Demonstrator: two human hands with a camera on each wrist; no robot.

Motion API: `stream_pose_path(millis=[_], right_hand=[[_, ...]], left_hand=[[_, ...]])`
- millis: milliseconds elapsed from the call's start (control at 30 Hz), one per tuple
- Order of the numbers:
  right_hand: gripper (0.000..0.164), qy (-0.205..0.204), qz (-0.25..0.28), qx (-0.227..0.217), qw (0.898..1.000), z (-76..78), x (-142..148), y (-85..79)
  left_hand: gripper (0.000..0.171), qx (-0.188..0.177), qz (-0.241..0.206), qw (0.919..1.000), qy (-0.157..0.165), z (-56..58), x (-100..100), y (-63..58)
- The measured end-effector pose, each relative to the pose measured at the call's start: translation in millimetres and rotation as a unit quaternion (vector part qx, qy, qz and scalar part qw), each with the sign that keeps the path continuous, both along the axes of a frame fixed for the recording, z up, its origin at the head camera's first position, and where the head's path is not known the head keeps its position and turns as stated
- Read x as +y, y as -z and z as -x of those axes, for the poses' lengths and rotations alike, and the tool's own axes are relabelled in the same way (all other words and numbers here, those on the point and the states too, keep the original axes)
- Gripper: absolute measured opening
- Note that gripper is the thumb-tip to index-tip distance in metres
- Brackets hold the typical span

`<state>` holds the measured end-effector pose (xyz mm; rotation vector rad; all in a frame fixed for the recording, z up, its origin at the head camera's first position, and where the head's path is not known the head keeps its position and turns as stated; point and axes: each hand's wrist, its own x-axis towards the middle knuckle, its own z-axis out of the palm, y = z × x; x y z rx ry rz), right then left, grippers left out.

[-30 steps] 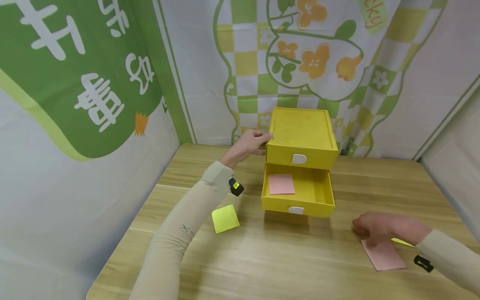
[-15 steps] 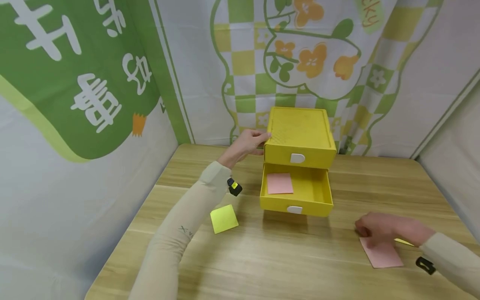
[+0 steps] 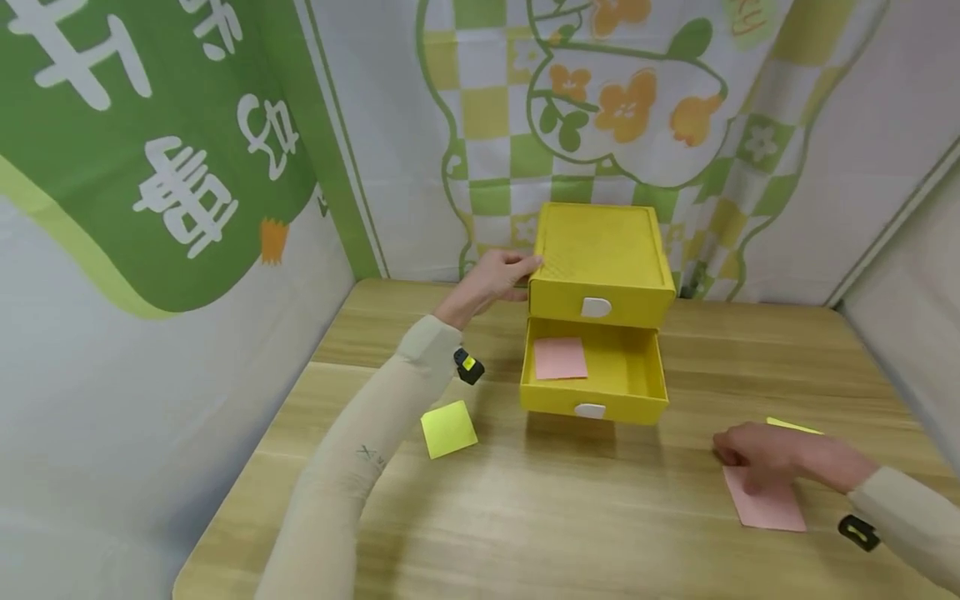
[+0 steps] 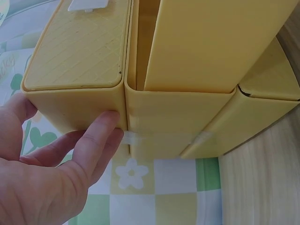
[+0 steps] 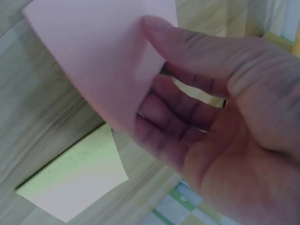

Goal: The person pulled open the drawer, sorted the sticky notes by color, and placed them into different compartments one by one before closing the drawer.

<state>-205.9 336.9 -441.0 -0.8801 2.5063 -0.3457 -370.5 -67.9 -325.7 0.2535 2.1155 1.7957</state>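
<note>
My left hand (image 3: 491, 283) holds the upper left edge of a yellow drawer cabinet (image 3: 603, 246). In the left wrist view, fingertips (image 4: 108, 118) press on the cabinet's side, with the thumb at its far edge. A lower drawer (image 3: 630, 408) is pulled out, and a pink sticky note (image 3: 560, 360) lies in it. At the right, my right hand (image 3: 772, 458) pinches another pink sticky note (image 5: 98, 56) between thumb and fingers. Below that note in the right wrist view is a yellow-green sticky note (image 5: 77, 173) on the table.
Another yellow-green sticky note (image 3: 448, 429) lies on the wooden table (image 3: 570, 517), left of the drawer and beside my left forearm. White fabric walls with green prints (image 3: 487, 117) enclose the table at the back and sides.
The yellow-green note at the right now shows beyond my right wrist instead of on its near side. My left hand stays on the cabinet. The head view has shifted slightly.
</note>
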Motion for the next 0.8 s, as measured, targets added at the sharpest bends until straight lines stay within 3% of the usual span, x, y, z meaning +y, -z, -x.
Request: stream_pose_path(millis=[233, 500, 800], right_hand=[[0.031, 0.009, 0.007, 0.005, 1.0, 2.9, 6, -1.7], [0.031, -0.05, 0.068, 0.098, 0.992, 4.8, 4, 5.0], [0.022, -0.018, 0.092, 0.094, 0.991, 11.4, -4, -23.0]], left_hand=[[0.043, 0.008, -0.003, 1.0, 0.003, 4.9, 5, -4.9], [0.041, 0.008, -0.005, 1.0, 0.003, 2.6, 2, -2.5], [0.043, 0.003, -0.008, 1.0, -0.001, -0.6, -2, 1.0]])
